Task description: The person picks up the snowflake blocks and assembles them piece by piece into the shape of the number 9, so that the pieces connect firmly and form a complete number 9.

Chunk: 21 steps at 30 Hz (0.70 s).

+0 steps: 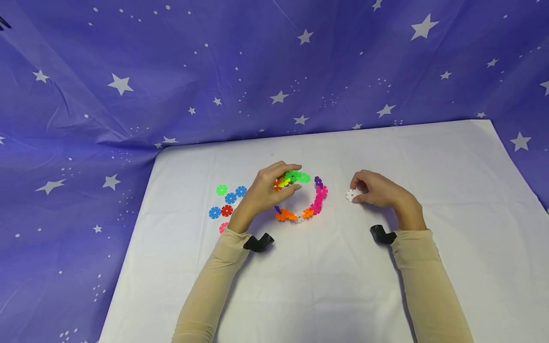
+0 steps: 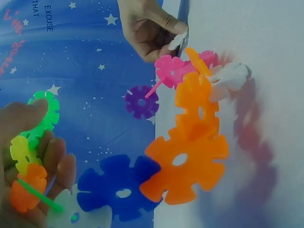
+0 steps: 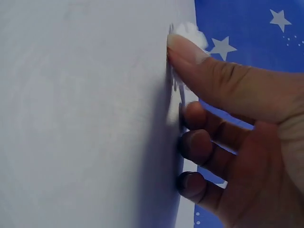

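In the head view, a ring-shaped chain of notched plastic discs (image 1: 316, 206) in orange, pink, purple, green and yellow lies near the middle, with a gap at its upper right. My left hand (image 1: 272, 186) holds its left side, thumb and fingers around the green and yellow discs (image 2: 21, 154); exact finger contact is partly hidden. A dark blue disc (image 2: 119, 186) and large orange disc (image 2: 204, 164) show beside that hand. To the right of the ring, my right hand (image 1: 377, 189) pinches a white notched disc (image 1: 350, 195) between thumb and index finger, the other fingers curled.
Left of the ring lie loose discs on the white tablecloth (image 1: 326, 286): a green disc (image 1: 221, 190), several blue discs (image 1: 230, 197), a red disc (image 1: 227, 210) and a pink disc (image 1: 223, 227) partly behind the left forearm. A blue starry curtain (image 1: 240, 71) hangs behind the table.
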Tool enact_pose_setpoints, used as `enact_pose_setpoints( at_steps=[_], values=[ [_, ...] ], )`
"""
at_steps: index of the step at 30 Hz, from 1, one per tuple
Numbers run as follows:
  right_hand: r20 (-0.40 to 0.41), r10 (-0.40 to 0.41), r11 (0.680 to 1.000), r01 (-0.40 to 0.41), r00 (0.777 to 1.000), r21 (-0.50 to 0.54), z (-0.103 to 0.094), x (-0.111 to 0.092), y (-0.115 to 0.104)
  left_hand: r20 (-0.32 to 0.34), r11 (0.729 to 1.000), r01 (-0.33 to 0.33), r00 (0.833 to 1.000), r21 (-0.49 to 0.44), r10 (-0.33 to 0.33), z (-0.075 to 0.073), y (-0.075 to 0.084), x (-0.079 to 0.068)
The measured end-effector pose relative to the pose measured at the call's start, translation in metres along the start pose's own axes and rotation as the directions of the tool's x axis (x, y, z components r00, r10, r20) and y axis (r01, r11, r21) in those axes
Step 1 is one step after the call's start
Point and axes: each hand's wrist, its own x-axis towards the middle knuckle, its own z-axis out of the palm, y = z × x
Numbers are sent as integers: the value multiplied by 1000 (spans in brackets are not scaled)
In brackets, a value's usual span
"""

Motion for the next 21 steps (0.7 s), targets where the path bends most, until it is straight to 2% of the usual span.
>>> enact_pose_setpoints(
  at_steps=[4,7,10,14,17,21],
  values=[
    [-97,-18,1000,20,995,20,0,2,-2,-9,1000,4,1000,-11,-4,1,1,0],
    [-184,-66,994,81,981,71,-3,2,-11,-17,1000,9,1000,-16,-9,2,1,0],
    [-254,-159,969,200,954,145,-6,2,-29,-20,1000,19,1000,-22,-19,1,1,1],
    [-330,-276,917,350,903,192,-3,2,-59,-17,999,24,1000,-32,-25,1,0,1],
    [-357,-321,893,405,877,194,3,3,-77,-13,999,25,1000,-44,-26,1,0,0],
    [-364,-353,881,437,862,180,10,4,-90,-15,997,33,999,-67,-34,0,3,0]
  ],
)
